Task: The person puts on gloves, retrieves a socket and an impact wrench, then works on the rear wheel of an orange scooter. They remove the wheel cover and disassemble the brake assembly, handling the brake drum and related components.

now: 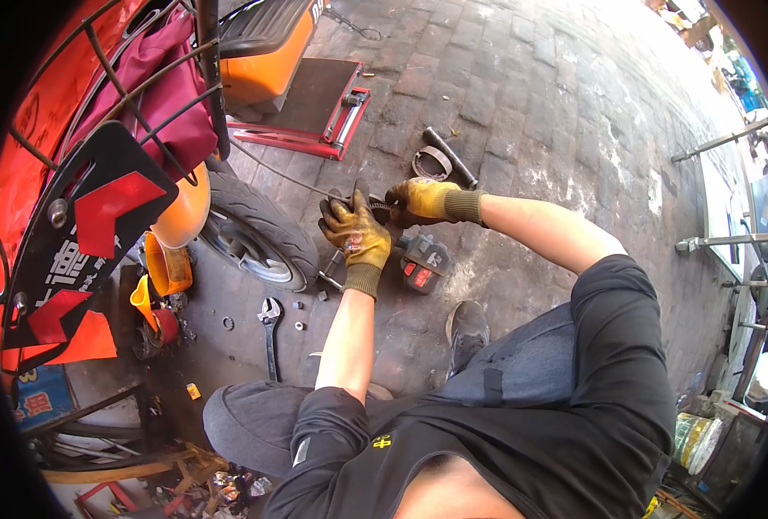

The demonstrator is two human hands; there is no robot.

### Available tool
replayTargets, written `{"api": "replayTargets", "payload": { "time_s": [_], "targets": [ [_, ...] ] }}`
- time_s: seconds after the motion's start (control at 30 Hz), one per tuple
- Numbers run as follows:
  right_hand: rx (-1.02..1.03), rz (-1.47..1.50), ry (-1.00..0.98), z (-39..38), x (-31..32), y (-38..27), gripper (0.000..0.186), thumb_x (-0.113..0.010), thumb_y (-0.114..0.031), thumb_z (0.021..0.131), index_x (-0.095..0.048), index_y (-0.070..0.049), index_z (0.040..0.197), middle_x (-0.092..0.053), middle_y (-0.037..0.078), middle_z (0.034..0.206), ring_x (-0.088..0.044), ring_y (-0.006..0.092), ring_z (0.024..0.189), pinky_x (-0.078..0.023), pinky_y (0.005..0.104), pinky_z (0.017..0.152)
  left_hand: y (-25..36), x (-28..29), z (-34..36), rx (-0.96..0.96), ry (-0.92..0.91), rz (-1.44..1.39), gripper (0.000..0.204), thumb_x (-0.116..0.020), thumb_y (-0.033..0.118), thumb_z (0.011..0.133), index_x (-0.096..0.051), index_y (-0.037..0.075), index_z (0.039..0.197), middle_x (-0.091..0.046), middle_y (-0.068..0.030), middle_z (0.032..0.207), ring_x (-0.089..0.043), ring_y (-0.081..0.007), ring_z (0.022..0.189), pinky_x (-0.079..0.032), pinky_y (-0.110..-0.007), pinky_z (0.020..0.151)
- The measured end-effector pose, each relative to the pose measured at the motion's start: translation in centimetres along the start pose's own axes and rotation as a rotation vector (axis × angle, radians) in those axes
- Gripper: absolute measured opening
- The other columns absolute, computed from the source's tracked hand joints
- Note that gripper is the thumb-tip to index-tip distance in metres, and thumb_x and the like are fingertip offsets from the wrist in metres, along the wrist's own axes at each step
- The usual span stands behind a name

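Both my hands wear yellow gloves with dark, grimy fingers and meet beside the scooter's rear wheel point(293, 238). A thin cable point(291, 180) runs from the scooter into them. My left hand point(358, 232) is closed around the cable's end, its fingers bent. My right hand point(425, 201) pinches at the same spot from the right. A small coil spring point(379, 206) shows between the hands; the fingertips hide the rest. Just below lies a cordless power tool with a black and red battery point(425, 265), partly covered by my left hand.
An adjustable wrench point(270, 336), a nut point(299, 326) and a metal ring point(228, 323) lie on the brick ground point(522, 130). Beyond my hands are curved brake shoes point(432, 163) and a metal bar point(453, 159). A red-edged low stand point(302, 112) is far left; metal racks point(730, 242) stand right.
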State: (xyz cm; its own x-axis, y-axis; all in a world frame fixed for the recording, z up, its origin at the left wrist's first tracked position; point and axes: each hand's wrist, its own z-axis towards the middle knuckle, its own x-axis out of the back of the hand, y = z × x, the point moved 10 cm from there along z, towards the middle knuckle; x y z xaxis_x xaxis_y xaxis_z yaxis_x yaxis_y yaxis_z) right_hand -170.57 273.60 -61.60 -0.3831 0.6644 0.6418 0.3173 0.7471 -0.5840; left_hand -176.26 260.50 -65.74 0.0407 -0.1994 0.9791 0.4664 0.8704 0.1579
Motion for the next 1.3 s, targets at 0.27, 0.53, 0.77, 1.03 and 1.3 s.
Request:
{"api": "replayTargets", "payload": {
  "time_s": [0.27,0.53,0.77,1.03,1.3],
  "targets": [
    [0.032,-0.156,0.0,1.4,-1.1,1.0,0.051,-0.07,-0.031,0.095,-0.061,-0.008,0.139,-0.075,0.02,0.12,-0.072,0.0376,0.115,-0.057,0.0452,0.095,0.4,1.0,-0.2,-0.012,0.011,-0.055,0.085,-0.079,0.045,0.082,-0.048,0.021,0.158,-0.038,-0.031,0.16,-0.028,-0.053,0.154,-0.022,-0.065,0.126],
    [0.038,-0.101,0.075,0.9,0.0,0.6,0.049,-0.069,-0.038,0.095,-0.068,-0.006,0.132,-0.073,0.022,0.126,-0.072,0.0388,0.117,-0.057,0.0485,0.097,0.4,1.0,0.0,0.002,-0.031,0.01,0.084,-0.077,0.04,0.084,-0.047,0.022,0.16,-0.038,-0.0308,0.16,-0.027,-0.0528,0.154,-0.02,-0.064,0.127],
    [0.066,-0.113,0.009,0.9,-0.4,0.0,0.045,-0.068,-0.035,0.094,-0.07,-0.01,0.131,-0.075,0.019,0.123,-0.071,0.0372,0.117,-0.056,0.0478,0.097,0.3,1.1,-0.3,-0.002,0.011,-0.073,0.08,-0.074,0.032,0.085,-0.047,0.02,0.159,-0.038,-0.0307,0.159,-0.027,-0.0524,0.154,-0.02,-0.065,0.127],
    [0.067,-0.118,0.182,0.9,0.1,0.6,0.043,-0.071,-0.032,0.091,-0.072,-0.009,0.127,-0.077,0.02,0.11,-0.074,0.0389,0.107,-0.058,0.046,0.092,0.4,0.5,-0.1,-0.002,-0.028,-0.027,0.08,-0.076,0.034,0.083,-0.049,0.019,0.157,-0.038,-0.0323,0.159,-0.029,-0.0527,0.153,-0.021,-0.066,0.126],
    [0.035,-0.026,-0.061,1.1,-0.9,0.9,0.044,-0.067,-0.038,0.095,-0.072,-0.008,0.127,-0.077,0.018,0.114,-0.075,0.0306,0.109,-0.058,0.0438,0.091,0.1,0.4,-0.2,-0.009,0.007,-0.027,0.084,-0.078,0.044,0.083,-0.049,0.02,0.158,-0.036,-0.0327,0.16,-0.027,-0.0533,0.154,-0.019,-0.066,0.126]
  ]
}}
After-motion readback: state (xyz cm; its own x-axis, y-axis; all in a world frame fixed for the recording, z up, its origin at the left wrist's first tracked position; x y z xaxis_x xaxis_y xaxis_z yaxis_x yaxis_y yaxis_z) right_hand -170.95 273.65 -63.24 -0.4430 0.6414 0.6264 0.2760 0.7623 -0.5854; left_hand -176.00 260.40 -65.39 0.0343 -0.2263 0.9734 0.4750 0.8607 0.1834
